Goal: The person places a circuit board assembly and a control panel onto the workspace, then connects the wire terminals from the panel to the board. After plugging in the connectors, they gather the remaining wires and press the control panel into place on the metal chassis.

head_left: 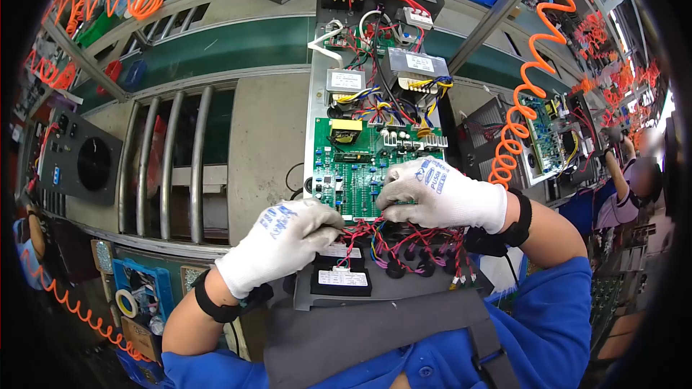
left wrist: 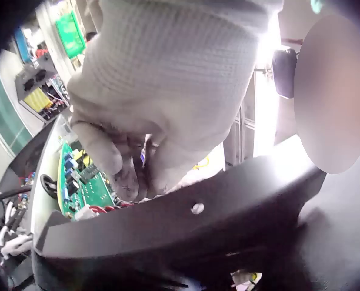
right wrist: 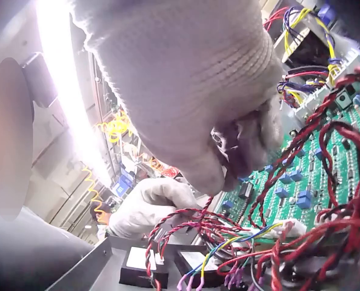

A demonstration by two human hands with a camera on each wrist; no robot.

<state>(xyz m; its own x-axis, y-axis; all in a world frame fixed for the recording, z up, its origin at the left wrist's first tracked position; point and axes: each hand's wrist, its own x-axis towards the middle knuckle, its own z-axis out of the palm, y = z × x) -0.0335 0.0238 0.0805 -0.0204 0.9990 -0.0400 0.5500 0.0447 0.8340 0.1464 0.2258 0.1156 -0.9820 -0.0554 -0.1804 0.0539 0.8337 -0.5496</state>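
A green circuit board [head_left: 346,173] lies in an open metal chassis. Bundles of twisted red and black wires [head_left: 375,234] run along its near edge. The left hand [head_left: 277,241], in a white glove, has thumb and fingers curled together on red wires at the board's near left corner. Over the board's near right part, the gloved right hand [head_left: 443,191] pinches a thin red and black wire, which comes out below its fingertips in the right wrist view. Both hands' fingertips are partly hidden. Two black modules with white labels [head_left: 344,279] sit nearer the body.
Transformers [head_left: 346,81] and more wiring fill the chassis's far part. Metal rollers [head_left: 173,166] and a black unit with a fan [head_left: 83,162] are at the left. An orange coiled hose [head_left: 530,75] hangs at the right, near another open unit [head_left: 551,140]. Blue bins hold parts at lower left.
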